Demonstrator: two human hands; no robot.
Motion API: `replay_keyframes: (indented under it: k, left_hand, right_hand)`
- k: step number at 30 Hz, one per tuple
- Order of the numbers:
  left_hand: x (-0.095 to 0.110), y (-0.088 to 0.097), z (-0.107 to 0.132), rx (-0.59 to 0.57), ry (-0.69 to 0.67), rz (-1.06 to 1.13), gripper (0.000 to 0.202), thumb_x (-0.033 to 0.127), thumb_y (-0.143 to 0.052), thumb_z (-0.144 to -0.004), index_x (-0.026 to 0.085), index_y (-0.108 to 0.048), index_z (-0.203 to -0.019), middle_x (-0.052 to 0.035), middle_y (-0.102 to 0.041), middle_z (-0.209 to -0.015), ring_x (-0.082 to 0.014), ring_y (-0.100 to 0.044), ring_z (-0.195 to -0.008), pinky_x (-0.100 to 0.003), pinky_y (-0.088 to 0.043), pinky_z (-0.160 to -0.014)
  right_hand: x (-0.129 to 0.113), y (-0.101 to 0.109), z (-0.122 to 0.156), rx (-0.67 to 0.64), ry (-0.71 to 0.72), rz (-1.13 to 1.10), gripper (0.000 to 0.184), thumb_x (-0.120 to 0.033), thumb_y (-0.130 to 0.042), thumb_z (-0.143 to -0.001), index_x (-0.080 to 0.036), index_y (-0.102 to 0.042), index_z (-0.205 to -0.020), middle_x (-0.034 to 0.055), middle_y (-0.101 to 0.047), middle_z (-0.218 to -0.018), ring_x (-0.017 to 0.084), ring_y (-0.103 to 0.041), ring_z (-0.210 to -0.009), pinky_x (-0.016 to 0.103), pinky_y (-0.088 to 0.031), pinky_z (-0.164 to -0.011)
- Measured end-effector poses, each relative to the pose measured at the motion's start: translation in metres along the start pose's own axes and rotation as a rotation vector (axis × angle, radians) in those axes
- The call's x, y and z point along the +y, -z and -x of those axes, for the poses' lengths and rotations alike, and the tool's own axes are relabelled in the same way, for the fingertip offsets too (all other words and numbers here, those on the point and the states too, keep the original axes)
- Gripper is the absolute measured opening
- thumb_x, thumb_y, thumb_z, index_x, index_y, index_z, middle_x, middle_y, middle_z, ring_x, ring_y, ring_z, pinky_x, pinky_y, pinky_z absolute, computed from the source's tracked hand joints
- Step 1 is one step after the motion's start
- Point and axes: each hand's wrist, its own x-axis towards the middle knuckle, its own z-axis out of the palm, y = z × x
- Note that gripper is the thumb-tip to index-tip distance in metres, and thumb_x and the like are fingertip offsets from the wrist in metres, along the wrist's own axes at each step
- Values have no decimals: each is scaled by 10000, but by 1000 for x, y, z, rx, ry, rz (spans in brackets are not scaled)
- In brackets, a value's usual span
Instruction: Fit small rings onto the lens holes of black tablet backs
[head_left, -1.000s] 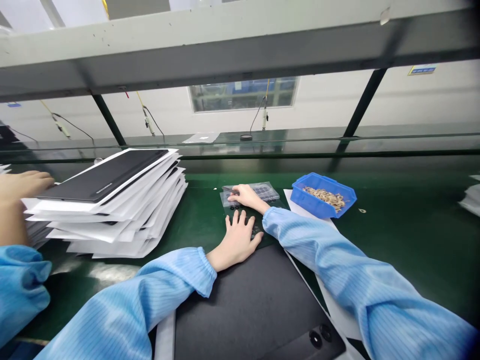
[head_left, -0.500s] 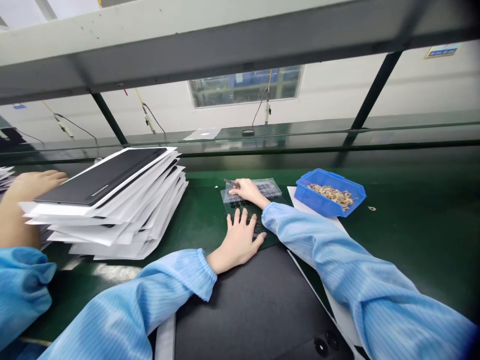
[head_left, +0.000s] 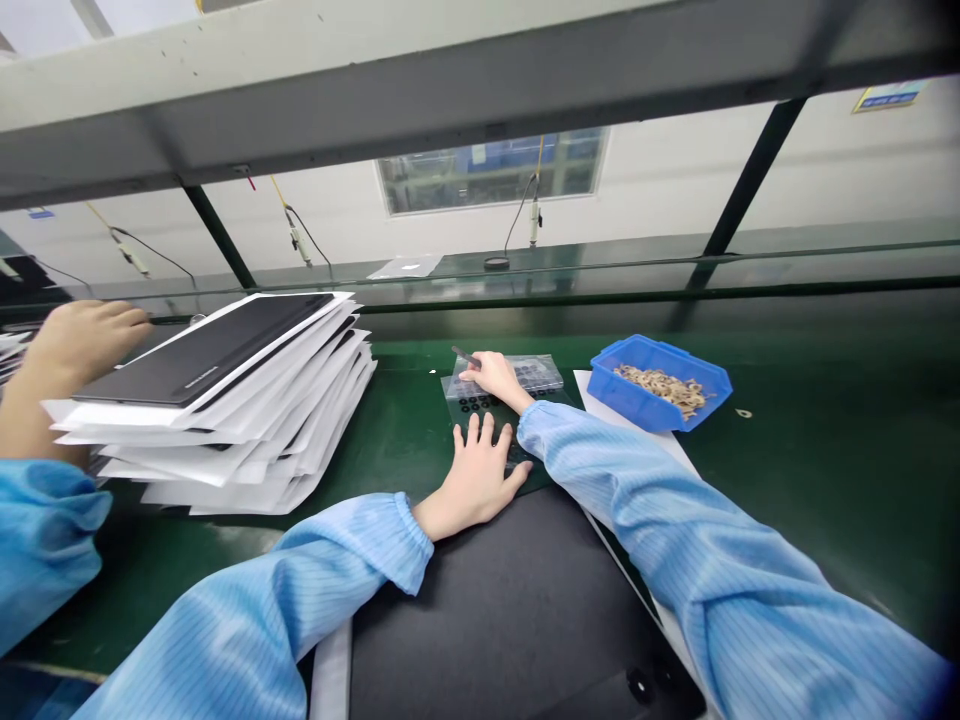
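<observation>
My left hand (head_left: 480, 472) lies flat with fingers spread on the near part of a clear sheet (head_left: 471, 404) that carries rows of small black rings. Just beyond it, the fingers of my right hand (head_left: 495, 376) are pinched round dark, slim tweezers (head_left: 466, 356), whose back end sticks out to the upper left. The tips are hidden by the hand. Under that hand the far part of the sheet looks glossy and folded. In front of me lies a large flat black panel (head_left: 480, 620) with round holes near its lower right corner.
Left stands a tall stack of black panels and white sheets (head_left: 247, 420), with another person's hand (head_left: 90, 340) beside it. A blue bin (head_left: 637, 400) of small tan rings sits right, on white paper (head_left: 592, 392). One loose ring (head_left: 743, 413) lies nearby. A shelf beam (head_left: 450, 90) crosses overhead.
My right hand has shifted slightly up and left with the tweezers, which are tilted more steeply. My left hand stays in place. The other person's hand has risen beside the stack.
</observation>
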Motion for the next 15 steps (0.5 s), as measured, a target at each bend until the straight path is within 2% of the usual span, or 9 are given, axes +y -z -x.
replay_keyframes:
  k: [15]
  left_hand:
    - [0, -2, -1, -8, -12, -13, 621, 493, -355, -931, 83, -348, -1398, -238, -318, -1449, -408, -193, -1371, -616, -197, -1058]
  right_hand:
    - [1, -1, -9, 28, -143, -25, 305, -335, -533, -902, -156, -562, -1148, 84, -585, -1142, 188, -593, -981, 390, -509, -831]
